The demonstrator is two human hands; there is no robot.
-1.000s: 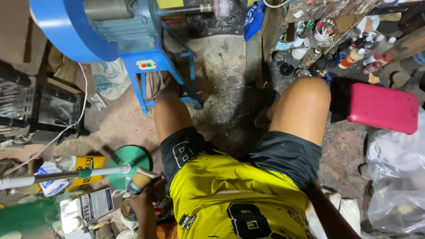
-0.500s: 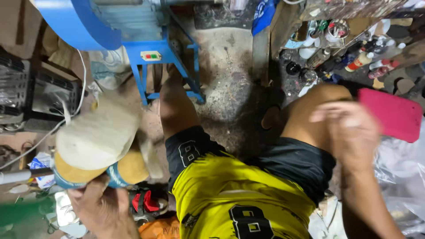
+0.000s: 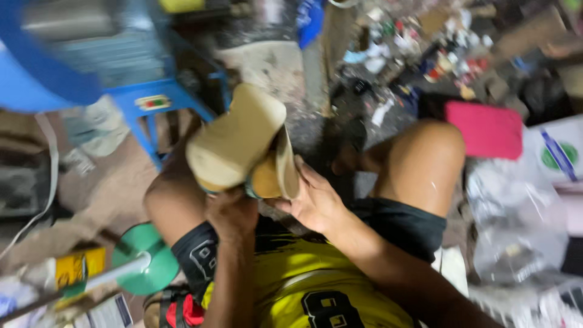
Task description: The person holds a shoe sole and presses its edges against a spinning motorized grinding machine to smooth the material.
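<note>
A tan shoe (image 3: 237, 143) with a pale, thick sole is held up over my lap, sole facing the camera. My left hand (image 3: 229, 214) grips it from below at the heel end. My right hand (image 3: 313, 197) holds its right side, fingers against the edge of the sole. I sit with bare knees apart, in black shorts and a yellow shirt. The frame is motion-blurred, so fine detail of the shoe is unclear.
A blue machine on a blue metal stand (image 3: 152, 103) is at the upper left. A green disc with a white rod (image 3: 143, 264) lies at the lower left. A pink box (image 3: 484, 129) and clear plastic bags (image 3: 516, 225) sit at right. Small bottles and clutter (image 3: 419, 48) lie beyond.
The shoe came up from my lower left to the middle over my lap. My right hand left my right knee and took hold of the shoe.
</note>
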